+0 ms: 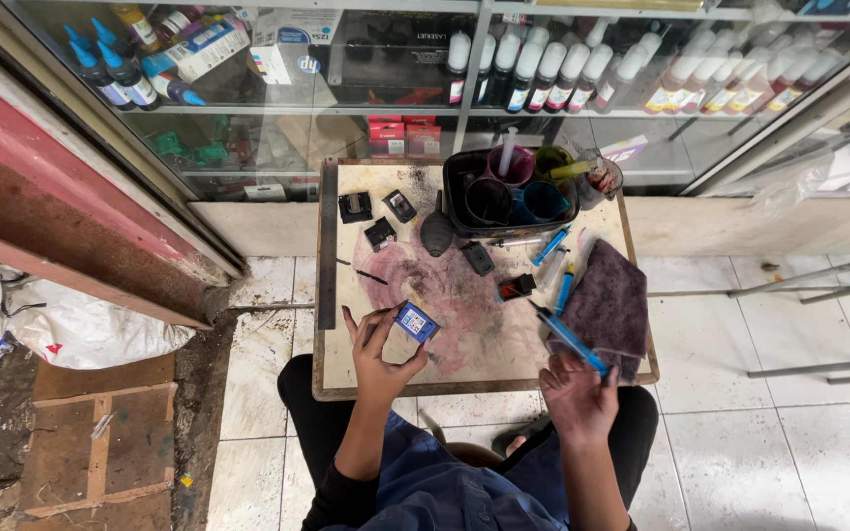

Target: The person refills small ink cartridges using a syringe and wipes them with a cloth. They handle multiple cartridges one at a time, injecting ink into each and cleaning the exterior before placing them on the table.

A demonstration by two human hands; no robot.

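Observation:
My left hand (378, 352) holds a small ink cartridge (416, 322) with a blue label, above the near left part of a stained wooden board (464, 324). My right hand (575, 391) grips a blue syringe (565, 334) whose dark tip points up and left toward the board's middle. The syringe tip and the cartridge are apart. Several other black cartridges (379, 233) lie at the board's far left, and one with a red part (516, 287) lies near the middle.
A black tray (456, 197) at the board's far edge carries coloured ink cups and a syringe. A purple cloth (614, 295) lies on the right. More syringes (550, 246) lie beside it. Glass shelves with ink bottles (582, 69) stand behind. A metal ruler (327, 246) borders the left side.

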